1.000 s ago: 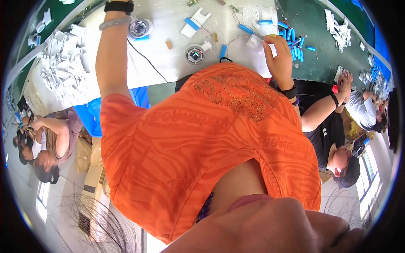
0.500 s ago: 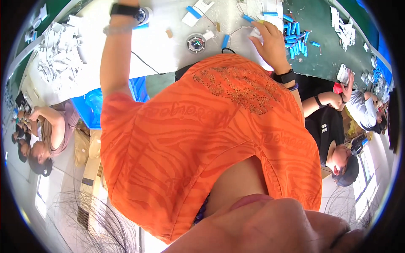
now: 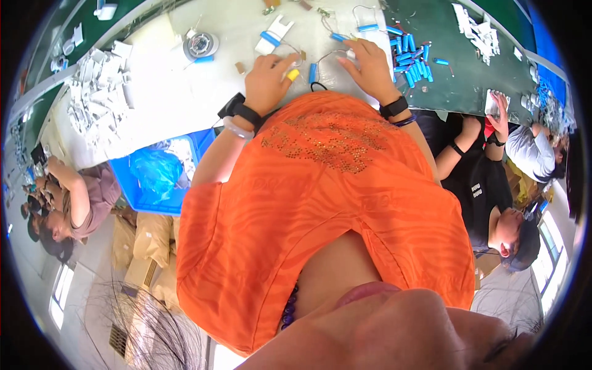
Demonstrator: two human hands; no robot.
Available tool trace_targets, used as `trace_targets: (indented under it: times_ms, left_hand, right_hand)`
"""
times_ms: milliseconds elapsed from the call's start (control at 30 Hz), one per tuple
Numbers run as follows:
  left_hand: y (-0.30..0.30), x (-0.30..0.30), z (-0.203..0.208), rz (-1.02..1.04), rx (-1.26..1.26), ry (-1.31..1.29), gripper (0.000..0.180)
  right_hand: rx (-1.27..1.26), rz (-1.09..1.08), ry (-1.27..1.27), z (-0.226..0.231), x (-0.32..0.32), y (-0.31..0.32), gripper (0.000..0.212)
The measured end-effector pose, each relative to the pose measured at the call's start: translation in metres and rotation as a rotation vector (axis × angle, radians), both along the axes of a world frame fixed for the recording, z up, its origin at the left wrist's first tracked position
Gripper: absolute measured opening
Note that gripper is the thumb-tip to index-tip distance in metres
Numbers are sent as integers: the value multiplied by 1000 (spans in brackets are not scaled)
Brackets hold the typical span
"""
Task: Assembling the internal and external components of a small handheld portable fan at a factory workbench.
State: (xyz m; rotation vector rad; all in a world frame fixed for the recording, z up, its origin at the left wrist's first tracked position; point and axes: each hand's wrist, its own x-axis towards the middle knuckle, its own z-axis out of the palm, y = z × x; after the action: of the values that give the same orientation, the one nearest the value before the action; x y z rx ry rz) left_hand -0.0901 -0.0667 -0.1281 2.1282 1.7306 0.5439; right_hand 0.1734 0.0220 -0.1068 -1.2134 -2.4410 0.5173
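Note:
My left hand [image 3: 268, 81], a yellow cot on its thumb, is curled palm-down over the white work surface [image 3: 166, 80]. What lies under its fingers is hidden. Beside its fingertips runs a thin wire from a blue cylindrical battery cell [image 3: 269, 38] lying by a white plastic bracket [image 3: 280, 28]. My right hand [image 3: 374, 69] pinches a small white piece [image 3: 351, 54], mostly covered by the fingers; its index finger wears a yellow cot. Between my hands a wired blue cell [image 3: 312, 73] lies close to my shirt. Another blue cell [image 3: 337, 37] touches the right fingertips.
White plastic parts [image 3: 95, 92] are heaped at the left. A round white module [image 3: 200, 45] lies nearer. Blue cells [image 3: 414, 58] are piled on the green mat [image 3: 459, 86] at right. A blue bin [image 3: 148, 200] stands below the table's left edge. Co-workers sit on both sides.
My left hand has come from the far left to the middle, where a round module lay in sight; that module no longer shows. My right hand stays near the cells with the white piece. The view has shifted.

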Motion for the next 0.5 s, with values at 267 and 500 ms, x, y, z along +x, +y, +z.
trace_targets:
  times_ms: [267,500]
  left_hand:
    - [13,-15,73,482,-617,-1865,53]
    - [26,-20,83,132,-899,-2487,48]
  right_hand:
    - [-2,-450,273,2,76,11,28]
    - [-32,-691,253,-11,140,3,25]
